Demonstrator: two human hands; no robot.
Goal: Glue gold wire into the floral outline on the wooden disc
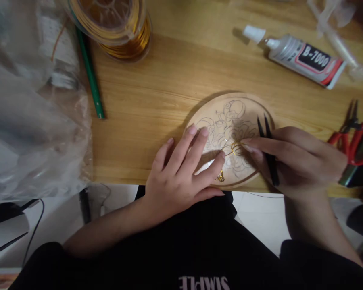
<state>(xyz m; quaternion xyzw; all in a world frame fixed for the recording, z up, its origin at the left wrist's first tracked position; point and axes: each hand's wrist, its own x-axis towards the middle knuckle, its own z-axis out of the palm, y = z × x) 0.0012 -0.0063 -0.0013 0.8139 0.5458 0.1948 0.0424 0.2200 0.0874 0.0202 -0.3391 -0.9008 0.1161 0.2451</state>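
Observation:
A round wooden board [220, 108] with pencil-drawn flower outlines lies at the table's front edge. My left hand [186, 171] rests over its left part, fingers spread, the index fingertip touching a thin gold wire. Loops of this gold wire [233, 150] sit on the right half of the drawing. My right hand [290, 155] pinches the wire loops between thumb and index finger. Black tweezers [271, 163] are also tucked in that hand, tips pointing up and away. A small gold wire piece [220, 176] lies beside my left index finger, partly covered.
A spool of gold wire [133, 42] and a green pencil [90, 78] are at the back left, beside plastic bags [39, 129]. A B-7000 glue tube [305, 58], its white cap [254, 34] and red-handled pliers [355, 141] are on the right.

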